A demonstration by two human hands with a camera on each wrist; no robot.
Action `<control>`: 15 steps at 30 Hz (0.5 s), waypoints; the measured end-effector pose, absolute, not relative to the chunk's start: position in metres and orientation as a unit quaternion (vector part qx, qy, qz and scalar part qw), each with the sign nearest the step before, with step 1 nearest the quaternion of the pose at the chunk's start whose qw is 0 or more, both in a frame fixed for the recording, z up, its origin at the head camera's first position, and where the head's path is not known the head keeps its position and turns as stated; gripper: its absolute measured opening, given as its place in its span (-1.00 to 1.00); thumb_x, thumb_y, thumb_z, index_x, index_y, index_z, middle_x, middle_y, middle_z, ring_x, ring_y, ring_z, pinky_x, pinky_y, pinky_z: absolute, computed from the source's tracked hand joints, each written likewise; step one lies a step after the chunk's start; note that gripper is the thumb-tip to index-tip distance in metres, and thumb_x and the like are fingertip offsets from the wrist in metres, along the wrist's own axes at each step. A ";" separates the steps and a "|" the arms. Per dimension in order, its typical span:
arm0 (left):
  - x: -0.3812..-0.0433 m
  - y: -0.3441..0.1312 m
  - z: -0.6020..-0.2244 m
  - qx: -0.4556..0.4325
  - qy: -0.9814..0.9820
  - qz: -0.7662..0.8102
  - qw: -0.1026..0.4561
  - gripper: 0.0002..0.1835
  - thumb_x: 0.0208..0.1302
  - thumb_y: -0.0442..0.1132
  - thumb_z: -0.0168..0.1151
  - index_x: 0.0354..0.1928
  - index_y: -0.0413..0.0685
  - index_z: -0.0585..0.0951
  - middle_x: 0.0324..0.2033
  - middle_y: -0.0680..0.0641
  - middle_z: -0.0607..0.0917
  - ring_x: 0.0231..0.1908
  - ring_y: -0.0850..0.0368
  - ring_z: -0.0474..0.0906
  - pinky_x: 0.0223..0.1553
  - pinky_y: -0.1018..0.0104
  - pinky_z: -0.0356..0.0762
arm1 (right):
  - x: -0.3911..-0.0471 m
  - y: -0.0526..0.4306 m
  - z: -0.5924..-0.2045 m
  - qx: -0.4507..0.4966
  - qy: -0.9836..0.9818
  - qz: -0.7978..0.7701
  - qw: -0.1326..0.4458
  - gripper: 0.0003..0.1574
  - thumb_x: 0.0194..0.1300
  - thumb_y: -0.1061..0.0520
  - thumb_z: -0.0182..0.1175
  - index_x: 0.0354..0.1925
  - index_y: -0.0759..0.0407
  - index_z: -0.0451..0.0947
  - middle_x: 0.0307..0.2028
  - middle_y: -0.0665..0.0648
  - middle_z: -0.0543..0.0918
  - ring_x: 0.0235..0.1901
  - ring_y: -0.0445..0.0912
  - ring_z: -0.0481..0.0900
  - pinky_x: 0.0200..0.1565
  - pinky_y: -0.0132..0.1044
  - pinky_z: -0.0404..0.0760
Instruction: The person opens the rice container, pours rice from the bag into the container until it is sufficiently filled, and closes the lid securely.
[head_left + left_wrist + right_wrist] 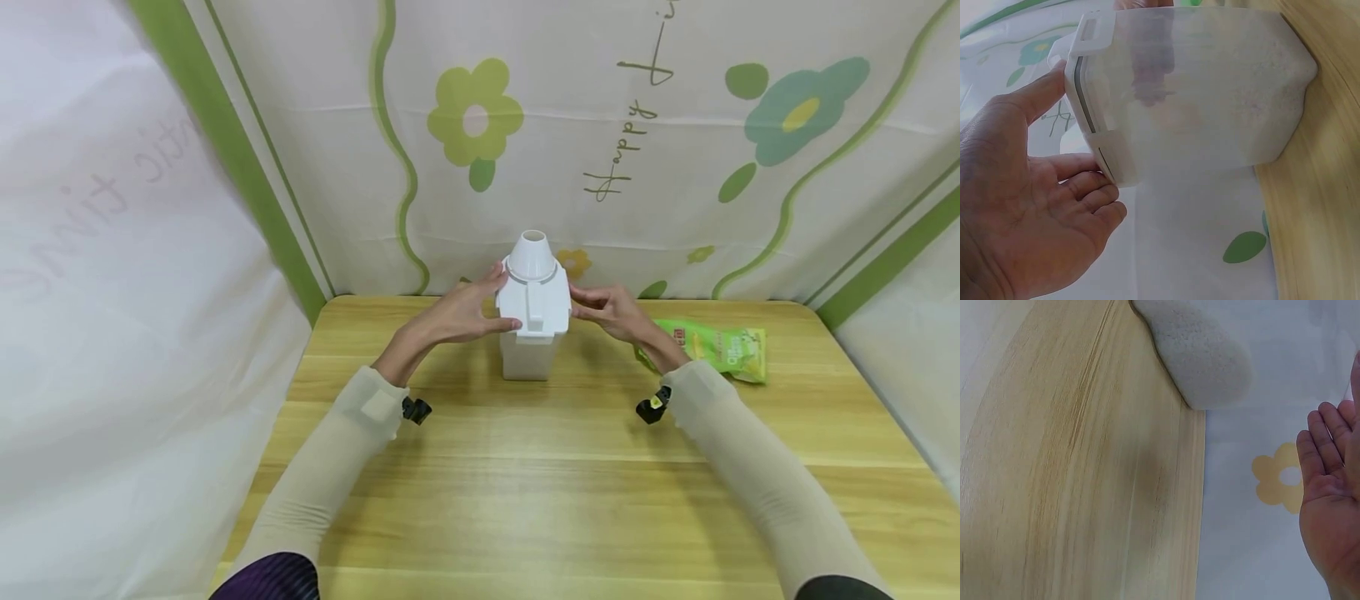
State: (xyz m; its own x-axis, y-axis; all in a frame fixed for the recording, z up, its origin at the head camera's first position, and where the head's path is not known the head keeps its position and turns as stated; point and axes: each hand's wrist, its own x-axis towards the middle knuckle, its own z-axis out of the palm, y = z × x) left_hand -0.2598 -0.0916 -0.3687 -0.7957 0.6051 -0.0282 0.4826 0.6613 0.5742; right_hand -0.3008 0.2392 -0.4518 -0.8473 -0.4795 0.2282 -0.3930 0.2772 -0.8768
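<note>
A white, part see-through storage container (527, 357) stands upright near the back of the table, with white grainy stuff in its lower part. Its lid (513, 302) has a cone-shaped white piece (532, 260) on top and clips at the edges. My left hand (467, 313) holds the lid's left side; in the left wrist view the thumb lies on the lid and curled fingers touch a side clip (1117, 156). At the lid's right edge is my right hand (611, 310), thumb and forefinger touching it. In the right wrist view the other fingers (1325, 434) are nearly straight.
A green and yellow snack-like packet (723, 350) lies on the wooden table (525, 500) behind my right wrist. A white patterned cloth (300, 167) hangs behind and at the sides of the table. Each wrist carries a small black camera (415, 409).
</note>
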 end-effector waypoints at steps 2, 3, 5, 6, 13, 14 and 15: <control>-0.260 -0.091 -0.368 0.300 0.904 0.284 0.111 0.07 0.43 0.28 0.30 0.71 -0.03 -0.02 0.68 -0.07 -0.20 0.65 -0.11 -0.09 0.64 -0.13 -0.16 | -0.300 0.239 -0.452 -0.270 0.797 -0.539 0.042 -0.46 0.44 0.38 0.31 0.33 0.44 0.48 0.39 0.39 0.44 0.36 0.35 0.48 0.15 -0.46 0.61; -0.260 -0.091 -0.368 0.299 0.904 0.285 0.111 0.07 0.43 0.28 0.30 0.71 -0.03 -0.02 0.68 -0.07 -0.19 0.65 -0.12 -0.08 0.64 -0.16 -0.18 | -0.300 0.239 -0.452 -0.269 0.796 -0.540 0.044 -0.46 0.44 0.37 0.31 0.33 0.45 0.48 0.39 0.39 0.44 0.36 0.35 0.48 0.15 -0.45 0.61; -0.260 -0.091 -0.368 0.299 0.904 0.286 0.110 0.07 0.43 0.28 0.31 0.71 -0.03 -0.01 0.68 -0.07 -0.19 0.65 -0.12 -0.08 0.64 -0.20 -0.20 | -0.299 0.238 -0.452 -0.268 0.795 -0.542 0.046 -0.47 0.45 0.37 0.31 0.32 0.45 0.48 0.40 0.39 0.43 0.36 0.35 0.48 0.16 -0.43 0.61; -0.260 -0.091 -0.369 0.299 0.904 0.286 0.109 0.07 0.42 0.28 0.31 0.71 -0.03 -0.01 0.68 -0.07 -0.19 0.65 -0.13 -0.07 0.63 -0.21 -0.19 | -0.299 0.238 -0.452 -0.267 0.796 -0.542 0.046 -0.47 0.45 0.37 0.30 0.32 0.45 0.49 0.40 0.39 0.43 0.36 0.34 0.48 0.16 -0.43 0.61; -0.260 -0.092 -0.369 0.297 0.903 0.290 0.109 0.06 0.43 0.26 0.32 0.70 -0.05 0.01 0.68 -0.11 -0.16 0.65 -0.13 -0.06 0.63 -0.24 -0.23 | -0.298 0.235 -0.456 -0.270 0.795 -0.543 0.035 -0.50 0.44 0.39 0.29 0.30 0.47 0.50 0.37 0.41 0.46 0.29 0.04 0.62 0.14 -0.45 0.62; -0.260 -0.092 -0.369 0.298 0.903 0.289 0.109 0.06 0.43 0.26 0.32 0.70 -0.06 0.01 0.68 -0.12 -0.15 0.65 -0.12 -0.07 0.63 -0.23 -0.23 | -0.298 0.234 -0.457 -0.272 0.795 -0.542 0.031 -0.50 0.44 0.40 0.29 0.29 0.47 0.50 0.36 0.41 0.47 0.26 -0.04 0.64 0.13 -0.45 0.62; -0.260 -0.092 -0.369 0.298 0.903 0.289 0.109 0.06 0.43 0.26 0.32 0.70 -0.06 0.00 0.69 -0.12 -0.15 0.65 -0.12 -0.07 0.63 -0.22 -0.23 | -0.298 0.234 -0.457 -0.273 0.795 -0.541 0.030 -0.51 0.44 0.41 0.29 0.29 0.48 0.50 0.35 0.42 0.47 0.24 -0.12 0.64 0.13 -0.46 0.62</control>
